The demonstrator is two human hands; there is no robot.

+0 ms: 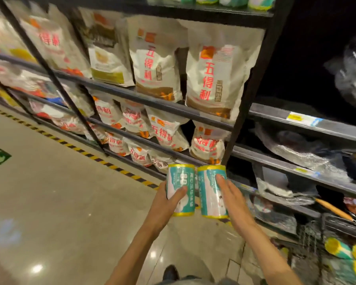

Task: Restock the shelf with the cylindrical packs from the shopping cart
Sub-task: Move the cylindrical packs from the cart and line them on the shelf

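I am holding one teal-and-white cylindrical pack (180,189) in my left hand (169,199), its fingers curling round the pack's lower part, and a second pack (211,191) in my right hand (233,199), whose fingers are lying along its side while wrapping it. The two packs are standing upright and touching side by side, in front of the lower levels of the black shelf (173,109) stacked with white bags (213,79). More packs are lying in the shopping cart (308,233) at lower right.
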